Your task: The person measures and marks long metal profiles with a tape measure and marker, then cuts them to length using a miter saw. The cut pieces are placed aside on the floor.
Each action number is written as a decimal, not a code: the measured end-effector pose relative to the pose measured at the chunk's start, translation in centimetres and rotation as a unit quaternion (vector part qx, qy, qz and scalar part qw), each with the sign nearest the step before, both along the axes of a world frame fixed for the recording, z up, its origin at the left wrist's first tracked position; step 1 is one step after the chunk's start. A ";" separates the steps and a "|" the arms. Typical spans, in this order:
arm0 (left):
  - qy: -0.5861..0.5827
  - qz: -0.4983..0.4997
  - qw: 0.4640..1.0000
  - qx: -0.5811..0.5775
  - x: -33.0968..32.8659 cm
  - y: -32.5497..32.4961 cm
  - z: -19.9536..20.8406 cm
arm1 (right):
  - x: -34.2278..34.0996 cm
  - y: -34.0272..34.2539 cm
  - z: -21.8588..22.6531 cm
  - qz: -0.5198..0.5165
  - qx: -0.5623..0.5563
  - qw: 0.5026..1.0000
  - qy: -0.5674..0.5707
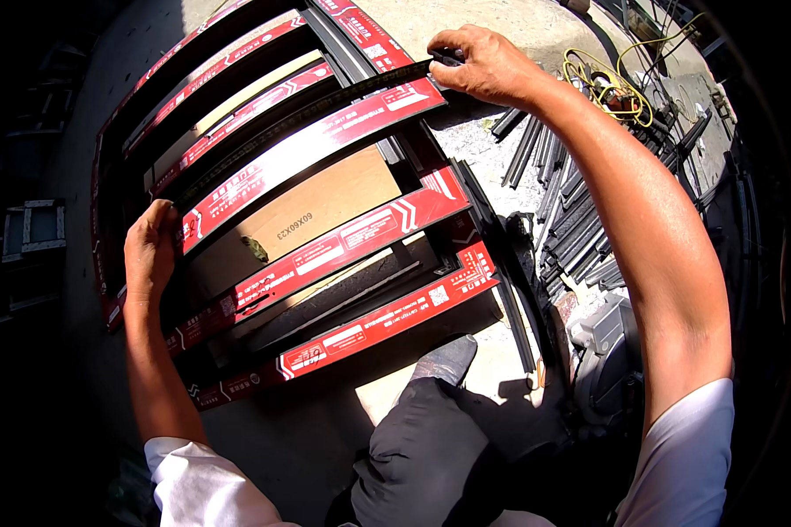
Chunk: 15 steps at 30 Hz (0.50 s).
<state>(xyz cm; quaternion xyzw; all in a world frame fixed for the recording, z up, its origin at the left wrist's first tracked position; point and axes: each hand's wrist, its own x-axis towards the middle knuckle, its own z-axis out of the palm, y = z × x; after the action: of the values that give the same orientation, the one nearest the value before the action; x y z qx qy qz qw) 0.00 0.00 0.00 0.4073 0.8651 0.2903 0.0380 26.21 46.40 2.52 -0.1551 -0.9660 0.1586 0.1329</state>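
My right hand is closed around a small black case at the far end of a red-faced frame bar. From it a dark tape measure blade with fine marks stretches along that bar toward my left hand. My left hand is closed at the bar's other end, fingertips pinched where the blade ends; the tip itself is hidden. Beneath lie stacked dark frames with red printed film on their faces. A brown cardboard sheet shows between two bars.
Many dark profile offcuts lie to the right, with a yellow cable beyond them. A grey power tool stands near my right forearm. Long dark strips lean along the stack's right side. My shoe is close to the nearest bar.
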 end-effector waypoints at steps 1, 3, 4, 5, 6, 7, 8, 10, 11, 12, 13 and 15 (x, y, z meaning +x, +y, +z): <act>0.006 -0.003 1.000 0.002 -0.2 -0.1 -0.1 | 0.0 -0.1 0.0 0.006 -0.003 1.000 0.005; 0.014 -0.006 1.000 0.002 -0.4 -0.3 -0.2 | 0.2 -0.2 0.0 0.012 -0.014 1.000 0.016; 0.017 -0.006 1.000 0.000 -0.6 -0.4 -0.1 | 0.2 -0.4 -0.2 0.012 -0.021 0.999 0.022; 0.020 -0.006 1.000 -0.001 -0.7 -0.5 0.0 | 0.3 -0.5 -0.3 0.013 -0.029 0.999 0.028; 0.023 -0.005 1.000 -0.005 -0.5 -0.4 0.0 | 0.3 -0.5 -0.2 0.015 -0.020 0.999 0.026; 0.027 -0.005 1.000 -0.009 -0.2 -0.2 0.1 | 0.4 -0.4 -0.1 0.018 -0.011 0.999 0.025; 0.031 -0.004 0.999 -0.013 0.0 0.0 0.2 | 0.4 -0.4 0.0 0.021 -0.003 0.999 0.024; 0.034 -0.001 0.999 -0.009 0.4 0.1 0.5 | 0.4 -0.4 0.0 0.021 0.013 0.999 0.027; 0.035 0.001 0.999 -0.007 0.5 0.2 0.7 | 0.4 -0.3 -0.1 0.022 0.021 0.999 0.029; 0.038 0.003 0.999 -0.013 0.5 0.2 0.7 | 0.4 -0.4 -0.1 0.018 0.022 0.999 0.026; 0.041 0.004 0.999 -0.020 0.5 0.2 0.6 | 0.4 -0.5 -0.2 0.013 0.022 0.999 0.023; 0.049 0.003 0.999 -0.024 0.6 0.2 0.6 | 0.5 -0.4 -0.3 0.010 0.030 0.999 0.025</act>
<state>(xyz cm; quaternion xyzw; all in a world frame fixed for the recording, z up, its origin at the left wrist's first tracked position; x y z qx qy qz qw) 0.58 0.20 0.59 0.4174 0.8738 0.2496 0.0047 26.66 45.99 2.23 -0.1371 -0.9681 0.1352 0.1600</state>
